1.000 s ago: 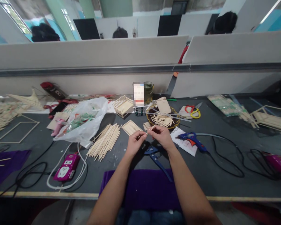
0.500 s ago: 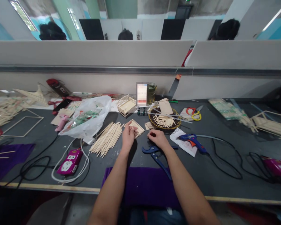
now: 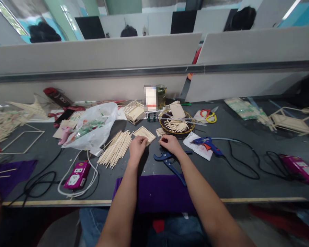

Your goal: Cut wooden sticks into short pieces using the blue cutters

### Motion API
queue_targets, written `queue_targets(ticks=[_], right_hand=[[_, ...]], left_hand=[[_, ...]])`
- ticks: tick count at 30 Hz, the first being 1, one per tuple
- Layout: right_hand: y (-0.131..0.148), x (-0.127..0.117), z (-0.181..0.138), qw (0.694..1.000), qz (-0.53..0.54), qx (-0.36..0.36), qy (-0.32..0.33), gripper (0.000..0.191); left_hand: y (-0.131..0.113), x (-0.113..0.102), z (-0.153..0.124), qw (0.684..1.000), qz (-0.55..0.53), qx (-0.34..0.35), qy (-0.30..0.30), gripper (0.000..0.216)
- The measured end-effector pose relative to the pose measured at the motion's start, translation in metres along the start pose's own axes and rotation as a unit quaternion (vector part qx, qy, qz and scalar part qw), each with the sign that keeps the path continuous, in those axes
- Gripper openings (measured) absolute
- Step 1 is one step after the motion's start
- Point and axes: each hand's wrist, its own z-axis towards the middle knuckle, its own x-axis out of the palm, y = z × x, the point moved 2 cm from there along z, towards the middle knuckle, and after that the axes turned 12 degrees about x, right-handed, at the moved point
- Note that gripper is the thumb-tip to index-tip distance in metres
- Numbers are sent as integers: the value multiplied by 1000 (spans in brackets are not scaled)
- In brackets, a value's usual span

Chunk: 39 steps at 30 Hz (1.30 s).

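Note:
My left hand [image 3: 138, 147] is closed, thumb and fingertips drawn together at the near edge of a small square panel of light wooden sticks with a raised rim [image 3: 148, 134]. What those fingertips hold, if anything, is too small to tell. My right hand [image 3: 170, 144] is also closed in a pinch, a little right of the panel; anything inside it is hidden. Below my right wrist lies a blue-handled cutter [image 3: 171, 166]. Left of my left hand is a pile of wooden sticks [image 3: 115, 149]. A blue hot glue gun [image 3: 208, 144] rests on white paper to the right.
Behind my hands are a basket of short sticks [image 3: 179, 128], a small wooden stick model [image 3: 134, 112] and scissors [image 3: 208, 116]. A white plastic bag [image 3: 92, 127] and pink power strip [image 3: 77, 175] with cables sit left. Purple cloth [image 3: 157, 193] covers the near edge.
The camera view has shifted slightly. My left hand's fingers, earlier loosely spread over the panel, are now drawn together at its near edge. My right hand stays pinched.

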Motion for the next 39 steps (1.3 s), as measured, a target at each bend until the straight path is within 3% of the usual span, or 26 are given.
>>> queue_targets(ticks=[5,16,19,24,30,39], right_hand=[[2,-1,-1,1000,1,2,21,17],[5,0,-2,1000,-14,-18,11,19],[5,2,-2,1000,-14,-18,18,18],[7,5,-2,1000,-4,-5,29,16],[8,5,-3,999,-6,2,33,17],[9,-3,-2,999,24,32,14,18]], left_hand=[[-3,-2,-9,997,45,-27,50,19],[0,-5,-9,987,154,41,-26,22],[1,3,-10,988,133,75,13,20],[4,8,-12,985,143,74,56,22],[2,2,-12,983,177,38,16,24],[-13,4,-9,993,90,64,-50,28]])
